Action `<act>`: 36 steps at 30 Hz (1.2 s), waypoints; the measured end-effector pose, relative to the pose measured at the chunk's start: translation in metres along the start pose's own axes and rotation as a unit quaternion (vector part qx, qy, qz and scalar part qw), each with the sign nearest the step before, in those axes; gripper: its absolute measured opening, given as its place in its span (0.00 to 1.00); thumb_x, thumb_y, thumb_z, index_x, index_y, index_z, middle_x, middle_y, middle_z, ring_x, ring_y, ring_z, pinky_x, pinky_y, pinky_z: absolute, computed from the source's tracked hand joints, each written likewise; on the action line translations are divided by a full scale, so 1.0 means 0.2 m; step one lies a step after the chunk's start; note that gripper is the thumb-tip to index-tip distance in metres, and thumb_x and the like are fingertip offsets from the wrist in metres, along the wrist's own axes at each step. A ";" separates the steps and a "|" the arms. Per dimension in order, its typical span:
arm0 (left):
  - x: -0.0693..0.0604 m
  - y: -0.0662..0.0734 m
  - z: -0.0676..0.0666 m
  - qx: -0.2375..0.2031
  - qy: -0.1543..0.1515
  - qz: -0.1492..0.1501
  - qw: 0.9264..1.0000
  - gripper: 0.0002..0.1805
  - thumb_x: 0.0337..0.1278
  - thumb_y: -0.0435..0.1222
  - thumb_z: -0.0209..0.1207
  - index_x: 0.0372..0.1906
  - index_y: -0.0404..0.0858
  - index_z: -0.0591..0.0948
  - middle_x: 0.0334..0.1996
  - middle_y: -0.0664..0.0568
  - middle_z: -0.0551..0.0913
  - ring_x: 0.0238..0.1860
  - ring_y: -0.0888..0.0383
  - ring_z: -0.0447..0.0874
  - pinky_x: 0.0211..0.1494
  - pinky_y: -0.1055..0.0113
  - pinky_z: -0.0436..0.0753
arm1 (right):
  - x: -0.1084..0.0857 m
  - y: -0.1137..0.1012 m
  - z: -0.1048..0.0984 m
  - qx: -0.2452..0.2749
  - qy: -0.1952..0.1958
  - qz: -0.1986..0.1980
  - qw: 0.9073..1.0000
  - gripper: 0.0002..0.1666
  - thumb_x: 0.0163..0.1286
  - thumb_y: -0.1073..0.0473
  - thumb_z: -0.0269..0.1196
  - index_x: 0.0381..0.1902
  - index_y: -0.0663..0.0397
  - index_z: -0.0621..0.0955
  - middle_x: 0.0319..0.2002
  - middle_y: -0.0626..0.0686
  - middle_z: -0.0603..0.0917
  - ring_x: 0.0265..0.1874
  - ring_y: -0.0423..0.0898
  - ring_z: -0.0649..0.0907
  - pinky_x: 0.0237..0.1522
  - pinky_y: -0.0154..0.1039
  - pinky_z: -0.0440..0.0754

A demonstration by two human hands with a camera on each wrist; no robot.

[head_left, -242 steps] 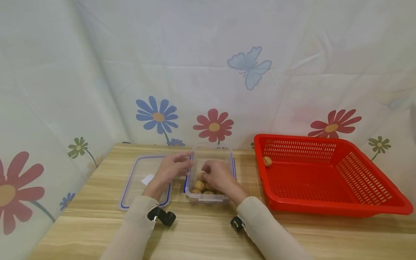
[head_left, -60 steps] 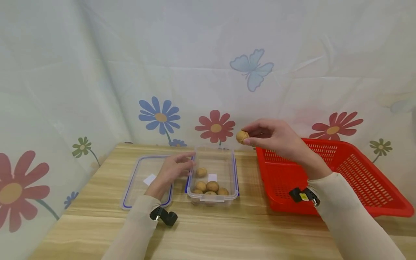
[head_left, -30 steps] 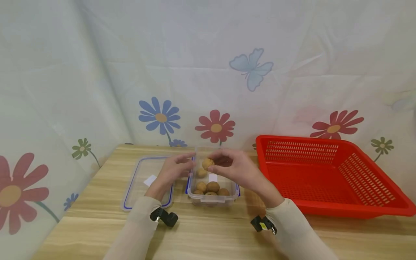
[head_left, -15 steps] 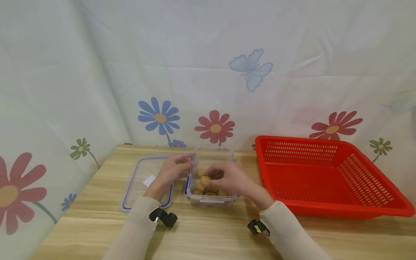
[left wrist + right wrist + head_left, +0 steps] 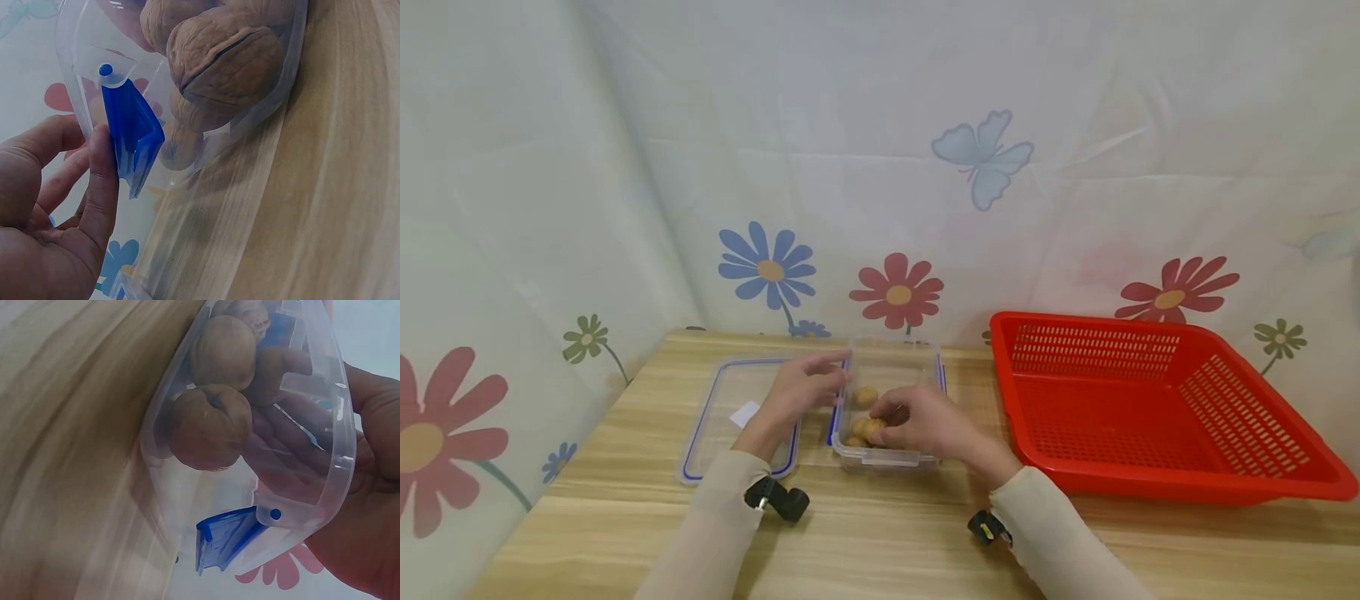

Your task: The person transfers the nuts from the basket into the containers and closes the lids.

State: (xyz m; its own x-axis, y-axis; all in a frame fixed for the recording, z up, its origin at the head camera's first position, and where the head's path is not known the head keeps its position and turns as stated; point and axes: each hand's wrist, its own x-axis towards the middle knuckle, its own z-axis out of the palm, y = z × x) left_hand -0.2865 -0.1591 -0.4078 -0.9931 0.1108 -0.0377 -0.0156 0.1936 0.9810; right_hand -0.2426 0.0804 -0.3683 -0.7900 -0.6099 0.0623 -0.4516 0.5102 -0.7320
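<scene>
In the head view a clear plastic food container (image 5: 895, 458) stands lidless on the table, with several walnuts inside. One walnut (image 5: 867, 397) lies further back, apart from the others near the front wall. My right hand (image 5: 925, 421) reaches down into the container and pinches a walnut (image 5: 873, 429) between thumb and fingers, low among the front walnuts. At the container's left side, my left hand (image 5: 797, 392) holds its rim; in the left wrist view the thumb (image 5: 103, 169) lies against a hanging blue latch (image 5: 131, 131). More walnuts (image 5: 212, 428) show through the wall in the right wrist view.
A clear lid (image 5: 703, 433) with a blue seal and a white label lies left of the container, partly under the left arm. The large red plastic basket (image 5: 1105, 417) stands to the right. A flower-printed curtain (image 5: 820, 183) hangs behind the wooden table (image 5: 865, 542).
My right hand has carried a walnut from beside the red basket leftward and down into the container, then toward its front. The left hand has stayed at the rim.
</scene>
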 end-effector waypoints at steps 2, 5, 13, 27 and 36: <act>0.00 0.00 0.00 0.001 -0.001 -0.001 1.000 0.26 0.68 0.36 0.66 0.70 0.42 0.82 0.52 0.42 0.87 0.47 0.49 0.87 0.53 0.59 0.89 | 0.00 0.00 0.00 -0.005 0.003 0.003 1.000 0.15 0.69 0.59 0.76 0.51 0.56 0.89 0.45 0.48 0.90 0.41 0.45 0.85 0.52 0.41 0.88; 0.00 0.00 0.00 0.001 -0.001 0.000 1.000 0.26 0.68 0.35 0.66 0.70 0.41 0.82 0.52 0.41 0.87 0.47 0.49 0.87 0.54 0.58 0.89 | 0.00 0.00 0.01 -0.021 0.009 0.006 1.000 0.15 0.69 0.61 0.76 0.52 0.56 0.89 0.46 0.49 0.90 0.41 0.45 0.84 0.53 0.43 0.87; 0.00 0.00 0.00 -0.004 0.000 0.001 1.000 0.27 0.67 0.34 0.66 0.70 0.39 0.82 0.51 0.41 0.87 0.44 0.52 0.88 0.52 0.58 0.89 | 0.01 -0.01 0.02 -0.056 0.017 0.022 0.998 0.15 0.68 0.65 0.75 0.52 0.58 0.88 0.46 0.51 0.90 0.42 0.46 0.86 0.55 0.46 0.87; 0.00 0.01 -0.01 -0.001 -0.006 -0.002 1.000 0.26 0.69 0.35 0.66 0.71 0.41 0.82 0.54 0.39 0.86 0.47 0.50 0.88 0.54 0.57 0.89 | -0.01 -0.03 0.00 -0.034 0.053 0.062 0.996 0.19 0.69 0.62 0.75 0.56 0.59 0.88 0.52 0.56 0.89 0.46 0.51 0.85 0.57 0.51 0.86; -0.01 0.01 -0.03 0.018 -0.025 0.009 0.999 0.28 0.70 0.38 0.67 0.72 0.39 0.80 0.54 0.39 0.86 0.47 0.49 0.88 0.52 0.57 0.90 | 0.00 -0.03 0.02 -0.012 0.098 0.056 0.994 0.19 0.72 0.62 0.73 0.59 0.59 0.86 0.55 0.57 0.88 0.51 0.52 0.86 0.57 0.49 0.87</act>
State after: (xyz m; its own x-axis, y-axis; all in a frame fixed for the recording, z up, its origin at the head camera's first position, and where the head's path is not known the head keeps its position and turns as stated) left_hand -0.2859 -0.1642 -0.4045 -0.9861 0.1634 -0.0303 0.0075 0.2260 0.9741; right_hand -0.2382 0.0750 -0.3668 -0.9005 -0.4194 0.1144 -0.3643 0.5844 -0.7251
